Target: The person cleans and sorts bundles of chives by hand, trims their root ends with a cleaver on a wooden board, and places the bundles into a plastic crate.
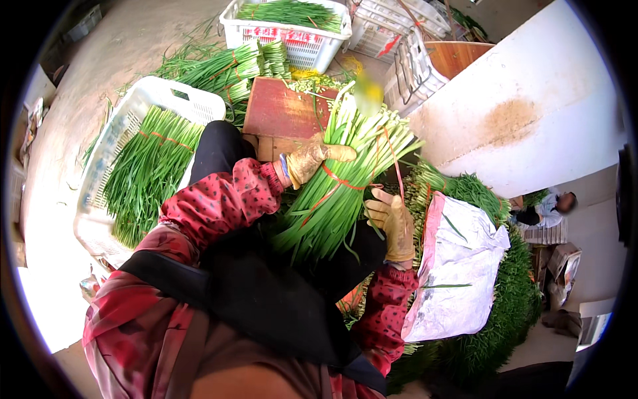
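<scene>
A thick bunch of garlic chives (323, 213) lies slanted over my lap, pale cut stems up and green leaves toward me. My left hand (311, 161), in a dirty yellowish work glove, is wrapped round its stems from the left. A red tie (337, 178) circles the bunch just below that hand and runs across toward my right hand (392, 223). The gloved right hand is beside the bunch, fingers bent together at the red strand, seemingly pinching it; the fingertips are only partly clear. A red-topped board (282, 106) stands just beyond my left hand.
At left, a white plastic crate (90, 193) holds tied chives (151, 169); another crate (325, 48) stands at the back. More bunches (219, 70) lie by the board. A white sack (458, 266) covers chives at right, below a white slanted panel (518, 100). Another person (550, 207) sits far right.
</scene>
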The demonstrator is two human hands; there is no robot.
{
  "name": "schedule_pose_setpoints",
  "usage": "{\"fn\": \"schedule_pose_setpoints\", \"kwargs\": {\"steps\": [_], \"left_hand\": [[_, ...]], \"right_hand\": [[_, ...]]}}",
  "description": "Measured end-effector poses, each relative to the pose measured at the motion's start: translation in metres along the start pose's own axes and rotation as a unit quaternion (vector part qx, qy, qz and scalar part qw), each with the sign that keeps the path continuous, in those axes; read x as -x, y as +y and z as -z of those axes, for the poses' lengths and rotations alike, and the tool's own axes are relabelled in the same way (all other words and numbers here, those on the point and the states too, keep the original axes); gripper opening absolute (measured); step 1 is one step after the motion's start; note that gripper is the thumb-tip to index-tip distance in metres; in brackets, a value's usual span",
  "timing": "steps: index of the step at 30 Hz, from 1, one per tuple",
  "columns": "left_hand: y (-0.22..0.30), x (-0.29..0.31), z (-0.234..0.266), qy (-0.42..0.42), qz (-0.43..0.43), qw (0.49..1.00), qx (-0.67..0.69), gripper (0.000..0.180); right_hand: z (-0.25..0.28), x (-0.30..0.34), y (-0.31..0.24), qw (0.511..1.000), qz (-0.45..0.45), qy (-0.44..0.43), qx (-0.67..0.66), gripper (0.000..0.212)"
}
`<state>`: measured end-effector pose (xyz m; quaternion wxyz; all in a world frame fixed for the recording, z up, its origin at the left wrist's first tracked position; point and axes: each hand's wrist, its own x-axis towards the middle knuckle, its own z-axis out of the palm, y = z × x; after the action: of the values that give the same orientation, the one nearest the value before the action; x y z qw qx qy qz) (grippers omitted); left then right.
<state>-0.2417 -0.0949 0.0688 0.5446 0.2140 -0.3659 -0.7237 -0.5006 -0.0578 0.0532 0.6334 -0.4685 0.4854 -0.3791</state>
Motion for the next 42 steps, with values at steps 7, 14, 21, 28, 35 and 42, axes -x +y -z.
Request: {"fn": "schedule_pose_setpoints", "kwargs": {"steps": [7, 14, 21, 28, 35, 42], "left_hand": [[0.005, 0.001, 0.003, 0.034, 0.037, 0.999, 0.020, 0.050], [-0.013, -0.004, 0.009, 0.033, 0.097, 0.993, 0.053, 0.048], [-0.009, 0.002, 0.001, 0.014, 0.065, 0.997, 0.036, 0.052], [-0.020, -0.002, 0.011, 0.041, 0.097, 0.992, -0.072, 0.063], [-0.019, 0.002, -0.006, 0.104, 0.039, 0.939, -0.324, 0.074], [-0.021, 0.006, 0.000, 0.085, 0.066, 0.945, -0.310, 0.083]], "right_hand": [[-0.057, -0.004, -0.017, 0.914, 0.319, 0.223, 0.115, 0.068], [-0.084, -0.036, -0.046, 0.742, 0.431, 0.227, 0.460, 0.024], [0.040, -0.072, -0.085, 0.800, 0.380, 0.418, 0.202, 0.013], [-0.071, -0.031, -0.112, 0.664, 0.561, 0.142, 0.473, 0.029], [-0.075, -0.065, -0.111, 0.626, 0.494, 0.085, 0.597, 0.029], [-0.029, -0.076, -0.114, 0.572, 0.457, 0.321, 0.600, 0.008]]}}
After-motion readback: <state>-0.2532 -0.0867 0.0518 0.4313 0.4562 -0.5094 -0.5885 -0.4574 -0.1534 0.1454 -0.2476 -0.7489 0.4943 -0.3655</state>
